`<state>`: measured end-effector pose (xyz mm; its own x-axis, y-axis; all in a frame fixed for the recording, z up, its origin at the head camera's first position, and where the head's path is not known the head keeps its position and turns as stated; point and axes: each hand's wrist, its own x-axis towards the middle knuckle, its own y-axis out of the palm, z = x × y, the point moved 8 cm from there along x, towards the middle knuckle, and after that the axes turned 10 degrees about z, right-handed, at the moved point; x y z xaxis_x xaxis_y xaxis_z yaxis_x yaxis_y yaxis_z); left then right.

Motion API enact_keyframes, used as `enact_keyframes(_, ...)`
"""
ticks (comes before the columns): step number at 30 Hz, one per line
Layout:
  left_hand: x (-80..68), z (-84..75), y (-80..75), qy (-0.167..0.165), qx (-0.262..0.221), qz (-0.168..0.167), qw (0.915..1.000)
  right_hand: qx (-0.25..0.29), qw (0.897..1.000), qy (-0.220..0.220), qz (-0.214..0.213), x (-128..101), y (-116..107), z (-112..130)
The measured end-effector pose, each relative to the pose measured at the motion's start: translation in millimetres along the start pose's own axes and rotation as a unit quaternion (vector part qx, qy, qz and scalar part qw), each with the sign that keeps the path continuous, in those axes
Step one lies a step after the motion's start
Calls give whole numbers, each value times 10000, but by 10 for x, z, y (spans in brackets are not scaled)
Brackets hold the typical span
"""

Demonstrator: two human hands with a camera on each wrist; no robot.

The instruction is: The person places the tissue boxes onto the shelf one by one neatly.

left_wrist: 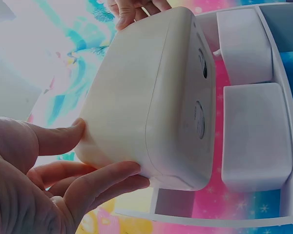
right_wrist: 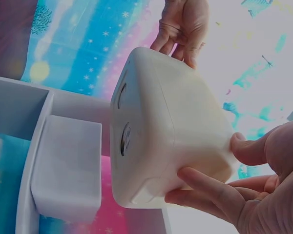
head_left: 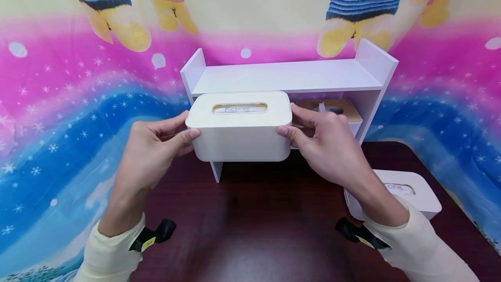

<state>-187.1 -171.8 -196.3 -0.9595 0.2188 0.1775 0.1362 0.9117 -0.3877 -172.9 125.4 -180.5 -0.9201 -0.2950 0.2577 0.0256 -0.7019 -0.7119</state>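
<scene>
Between our two hands, just in front of the white desk shelf, hangs a white tissue box: left hand and right hand each grasp an end. We should keep it level and grip evenly. Below lies a dark wooden table; another tissue box sits near right, against a colourful cartoon backdrop.

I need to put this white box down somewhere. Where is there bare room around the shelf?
The shelf's top board is bare from end to end. The dark table is bare in front of the shelf, between both wrists. It is crowded under the shelf on the right, where another box sits, and at the table's right edge by the third box.
</scene>
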Motion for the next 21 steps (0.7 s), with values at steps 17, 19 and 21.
enact_keyframes(17,162,-311,-195,161,420,-398,9982,-68,9998,167,-110,180,-260,168)
enact_keyframes(19,193,-344,-210,174,432,-442,9979,-55,9997,187,-127,206,-284,189)
enact_keyframes(21,218,-377,-219,197,403,-468,9979,-13,9997,179,-144,227,-304,211)
